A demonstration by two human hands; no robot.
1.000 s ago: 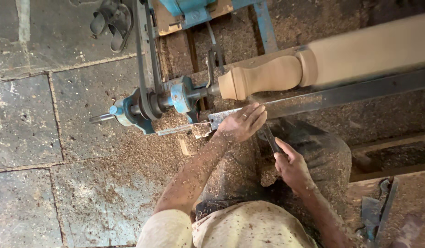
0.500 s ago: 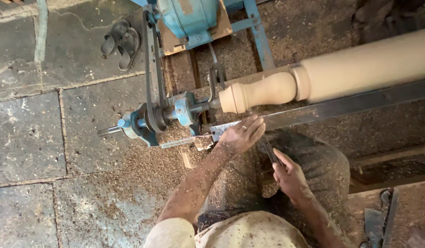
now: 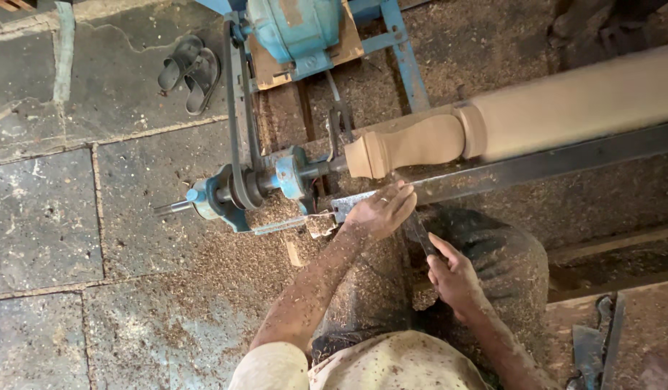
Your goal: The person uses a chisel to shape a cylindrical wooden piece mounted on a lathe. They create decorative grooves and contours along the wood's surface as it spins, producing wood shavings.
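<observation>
A: Resting on the rest bar (image 3: 536, 165), the left hand (image 3: 381, 211) lies flat at 12; any change?
B: Barely. The right hand (image 3: 453, 276) stays closed around the chisel (image 3: 418, 232), aimed at the spindle (image 3: 493, 130).

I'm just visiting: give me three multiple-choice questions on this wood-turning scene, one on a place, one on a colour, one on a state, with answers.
1. Where do the sandals lie?
A on the stone floor
B on the wood
C in a hand

2. What colour is the motor?
A red
B blue
C yellow

3. How is the wooden workpiece placed?
A standing upright
B lying on the floor
C mounted lengthwise on the lathe

Answers: 1 A, they rest on the slabs at upper left. 2 B, its housing is blue. 3 C, it hangs above the tool rest, where the left hand lies.
</observation>
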